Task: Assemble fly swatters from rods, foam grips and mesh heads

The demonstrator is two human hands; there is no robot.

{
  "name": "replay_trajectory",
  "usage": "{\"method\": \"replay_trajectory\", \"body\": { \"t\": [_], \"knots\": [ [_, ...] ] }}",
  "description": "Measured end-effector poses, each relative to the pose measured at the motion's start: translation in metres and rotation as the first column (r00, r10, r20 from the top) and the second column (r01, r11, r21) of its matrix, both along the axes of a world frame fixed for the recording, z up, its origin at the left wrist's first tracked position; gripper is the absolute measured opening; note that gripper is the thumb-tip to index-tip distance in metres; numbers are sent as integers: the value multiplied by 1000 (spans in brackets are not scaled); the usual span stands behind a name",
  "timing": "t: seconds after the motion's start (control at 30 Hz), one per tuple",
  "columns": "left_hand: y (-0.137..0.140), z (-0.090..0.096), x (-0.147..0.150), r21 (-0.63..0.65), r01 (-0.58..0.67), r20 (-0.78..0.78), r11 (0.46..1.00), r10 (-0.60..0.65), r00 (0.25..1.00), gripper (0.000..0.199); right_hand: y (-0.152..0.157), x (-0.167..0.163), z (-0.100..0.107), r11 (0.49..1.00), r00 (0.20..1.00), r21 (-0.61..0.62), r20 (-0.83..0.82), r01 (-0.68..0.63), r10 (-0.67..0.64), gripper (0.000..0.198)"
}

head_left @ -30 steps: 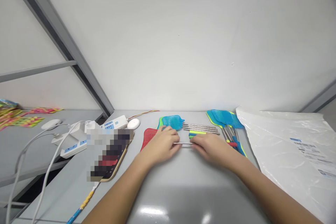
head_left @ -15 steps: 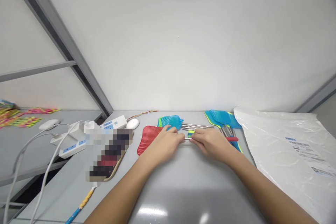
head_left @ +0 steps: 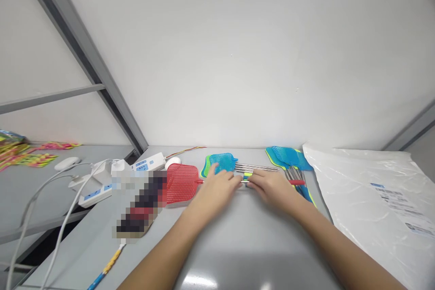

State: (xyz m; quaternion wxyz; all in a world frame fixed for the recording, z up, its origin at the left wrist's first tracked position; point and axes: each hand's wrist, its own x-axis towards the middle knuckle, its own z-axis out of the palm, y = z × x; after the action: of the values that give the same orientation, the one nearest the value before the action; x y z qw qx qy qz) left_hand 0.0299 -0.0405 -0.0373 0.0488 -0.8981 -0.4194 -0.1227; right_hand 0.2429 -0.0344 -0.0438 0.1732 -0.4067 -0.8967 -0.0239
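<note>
A red fly swatter (head_left: pixel 182 183) lies across the table, its mesh head on the left and its red handle end poking out past my right hand. My left hand (head_left: pixel 219 190) is closed around its thin metal rod. Close beside it, my right hand (head_left: pixel 272 186) also grips the rod, with a short bare stretch between the two. Just behind my hands are a blue swatter head (head_left: pixel 222 163) over a green one and several metal rods (head_left: pixel 256 168). Green and blue handle ends show partly behind my right fingers.
More blue and yellow-green swatters (head_left: pixel 292 157) are piled at the back right, beside a white plastic mailer bag (head_left: pixel 370 190). To the left are a power strip (head_left: pixel 149 162), a blurred-out phone (head_left: pixel 142 206), white cables and a white round object (head_left: pixel 173 161). A wall (head_left: pixel 231 77) rises behind.
The red swatter's head has shifted left and turned flatter, so its neck now shows left of my left hand. Both hands stay on the rod.
</note>
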Motion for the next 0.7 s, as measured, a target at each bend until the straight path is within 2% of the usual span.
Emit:
{"method": "replay_trajectory", "body": {
  "t": [0.1, 0.17, 0.27, 0.43, 0.6, 0.7],
  "knots": [
    [-2, -9, 10, -94, 42, -30, 995, -45, 999, 25, -5, -8, -4, 1000, 1000, 16, 24, -7, 6, 31],
    [-2, -8, 10, -103, 28, -27, 994, -31, 999, 26, -5, -8, -4, 1000, 1000, 20, 22, -6, 5, 30],
    [-3, -1, 6, -79, -1, -13, 997, 0, 1000, 25, -3, -5, -3, 1000, 1000, 27, 13, 4, -4, 30],
    [-2, 15, 0, -93, 22, 22, 995, -20, 1000, 25, -1, -5, 2, 1000, 1000, 1, 20, -12, 12, 31],
    [1, 22, -7, -97, 18, 45, 995, -14, 999, 27, -2, -5, 9, 1000, 1000, -11, -14, -24, 24, 27],
    [5, 25, -22, -97, -3, 73, 995, 11, 997, 25, 0, 1, 12, 1000, 1000, -8, -16, -2, 2, 27]
  ]
}}
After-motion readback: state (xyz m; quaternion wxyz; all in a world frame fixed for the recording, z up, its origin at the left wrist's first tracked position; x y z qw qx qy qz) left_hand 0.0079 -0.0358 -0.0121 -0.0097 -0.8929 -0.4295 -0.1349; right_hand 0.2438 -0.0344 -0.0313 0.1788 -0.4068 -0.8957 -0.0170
